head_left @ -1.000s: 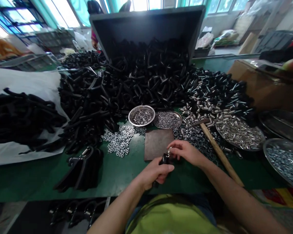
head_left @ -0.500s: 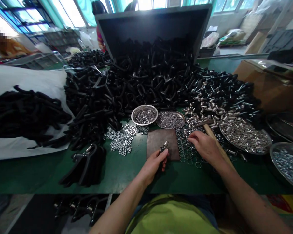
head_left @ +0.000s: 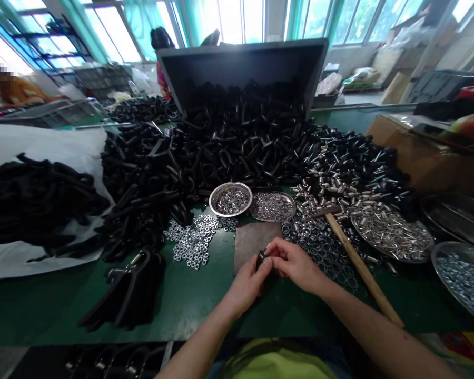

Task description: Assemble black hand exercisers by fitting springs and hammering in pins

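My left hand [head_left: 248, 283] is closed around a small black part [head_left: 261, 257] over the near edge of a flat metal plate [head_left: 253, 241]. Most of that part is hidden by my fingers. My right hand [head_left: 294, 263] meets it from the right, thumb and fingertips pinched together at its top; whatever they pinch is too small to make out. Loose metal rings [head_left: 342, 271] lie to the right of the plate. A hammer [head_left: 363, 266] with a wooden handle rests beyond them. Hex nuts [head_left: 195, 239] are spread out left of the plate.
Behind the plate stand a steel bowl [head_left: 230, 214] and a shallow dish [head_left: 272, 206] of small metal pieces. Black parts [head_left: 237, 150] spill from a grey bin [head_left: 243, 68]. Springs [head_left: 335, 192], a tray of pins [head_left: 395, 231] and a bowl [head_left: 464, 279] sit right. Black pieces [head_left: 130, 289] stand left.
My right hand has moved left from the rings to the part in my left hand. The spring seen on top of that part is now covered by fingers. The view has tilted up slightly.
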The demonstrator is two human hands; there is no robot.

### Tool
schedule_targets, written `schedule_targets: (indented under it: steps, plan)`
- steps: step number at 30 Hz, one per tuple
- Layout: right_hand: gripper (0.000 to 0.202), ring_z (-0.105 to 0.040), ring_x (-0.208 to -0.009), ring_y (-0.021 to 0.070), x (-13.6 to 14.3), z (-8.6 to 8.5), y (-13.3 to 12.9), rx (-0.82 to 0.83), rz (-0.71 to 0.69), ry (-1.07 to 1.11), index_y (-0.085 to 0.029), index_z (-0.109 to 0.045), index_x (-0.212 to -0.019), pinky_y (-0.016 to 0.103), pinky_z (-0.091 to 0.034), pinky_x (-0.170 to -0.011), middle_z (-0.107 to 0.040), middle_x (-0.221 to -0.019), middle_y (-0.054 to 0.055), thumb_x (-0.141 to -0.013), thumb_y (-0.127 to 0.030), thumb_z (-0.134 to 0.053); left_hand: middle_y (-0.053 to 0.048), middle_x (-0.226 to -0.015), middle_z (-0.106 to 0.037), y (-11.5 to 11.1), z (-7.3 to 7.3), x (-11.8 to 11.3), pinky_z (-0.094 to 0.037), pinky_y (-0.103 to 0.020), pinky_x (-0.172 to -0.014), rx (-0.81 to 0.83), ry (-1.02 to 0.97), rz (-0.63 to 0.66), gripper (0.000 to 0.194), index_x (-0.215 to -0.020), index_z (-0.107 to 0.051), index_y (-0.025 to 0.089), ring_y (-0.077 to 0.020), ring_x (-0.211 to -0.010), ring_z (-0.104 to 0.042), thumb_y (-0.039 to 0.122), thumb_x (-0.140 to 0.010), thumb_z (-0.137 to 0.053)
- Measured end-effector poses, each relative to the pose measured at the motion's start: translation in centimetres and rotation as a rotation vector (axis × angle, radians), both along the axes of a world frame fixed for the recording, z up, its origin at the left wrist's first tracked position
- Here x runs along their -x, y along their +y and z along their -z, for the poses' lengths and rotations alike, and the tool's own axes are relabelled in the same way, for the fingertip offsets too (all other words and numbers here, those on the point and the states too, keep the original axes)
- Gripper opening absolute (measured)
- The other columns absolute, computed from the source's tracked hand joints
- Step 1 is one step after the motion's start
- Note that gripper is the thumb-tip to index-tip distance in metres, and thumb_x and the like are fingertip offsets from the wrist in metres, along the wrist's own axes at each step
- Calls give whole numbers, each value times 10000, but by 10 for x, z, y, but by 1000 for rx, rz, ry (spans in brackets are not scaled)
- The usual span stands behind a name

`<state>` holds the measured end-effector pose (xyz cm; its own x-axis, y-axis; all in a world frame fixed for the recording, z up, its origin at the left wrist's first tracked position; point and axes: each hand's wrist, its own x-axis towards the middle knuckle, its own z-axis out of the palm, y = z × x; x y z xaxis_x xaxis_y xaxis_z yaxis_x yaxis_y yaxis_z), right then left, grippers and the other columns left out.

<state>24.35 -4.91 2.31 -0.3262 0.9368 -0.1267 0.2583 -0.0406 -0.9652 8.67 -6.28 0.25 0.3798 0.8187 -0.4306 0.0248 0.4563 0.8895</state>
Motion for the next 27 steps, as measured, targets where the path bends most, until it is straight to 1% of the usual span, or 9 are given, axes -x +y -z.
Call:
schedule_targets:
  steps: [3,5,7,8,11,14,19,23,27]
  plan:
    - [141,-490,-475,82,-12,0,23,95,-248,9,-177,-576,-899,192,-379,-449,-544,-595,-53,-850,-287,-503,60,-600,-354,4,-2,5,-186,-166,-408,121,-33,75,464,-833,-526,164,-50,-472,-291,622,-761,-545]
    - [225,-552,-549,95,-27,-4,53,-46,-269,-290,-188,-626,-920,202,-424,-513,-609,-650,-26,-893,-334,-457,62,-603,-342,7,-3,8,-142,-165,-408,256,-70,82,502,-843,-540,157,-39,-459,-252,652,-761,-514]
    - [226,-602,-702,107,-46,-9,93,-296,-44,-766,-221,-664,-893,209,-449,-636,-667,-778,-6,-902,-316,-459,64,-598,-339,10,-2,10,-113,-164,-410,340,-84,31,535,-837,-546,151,-33,-450,-229,677,-751,-499]
    - [214,-609,-815,138,-56,-11,114,-332,65,-879,-210,-666,-929,237,-449,-708,-678,-886,31,-898,-288,-469,65,-594,-339,11,-1,11,-106,-163,-410,363,-88,-4,541,-834,-545,150,-30,-447,-224,682,-743,-505]
    - [252,-560,-1002,222,-82,-12,169,-368,257,-1093,-155,-641,-1039,303,-428,-783,-630,-1058,142,-896,-205,-440,69,-585,-341,13,1,13,-101,-159,-408,409,-118,-89,546,-832,-538,147,-25,-438,-220,683,-727,-528]
    - [311,-517,-1051,267,-92,-5,203,-395,312,-1251,-106,-611,-1106,336,-419,-783,-575,-1126,211,-884,-121,-394,69,-587,-343,14,2,15,-102,-155,-407,422,-152,-153,543,-845,-542,141,-22,-439,-226,671,-727,-545]
    - [344,-526,-1011,302,-84,9,220,-437,224,-1408,-36,-654,-1003,377,-416,-755,-542,-1129,273,-867,-54,-339,57,-608,-376,18,4,19,-143,-148,-406,429,-251,-222,584,-881,-562,127,-26,-458,-276,686,-715,-552]
    - [327,-548,-1004,314,-81,7,224,-455,132,-1455,-23,-655,-974,379,-407,-759,-583,-1038,264,-867,-52,-347,33,-617,-422,24,8,20,-202,-153,-397,451,-357,-253,701,-861,-570,123,-43,-460,-338,789,-700,-422]
    - [296,-593,-952,308,-83,-3,218,-464,84,-1449,-47,-637,-1011,384,-417,-757,-612,-977,233,-862,-70,-383,15,-614,-468,34,10,23,-264,-160,-394,518,-462,-399,503,-783,-552,130,-55,-446,-384,627,-801,-479]
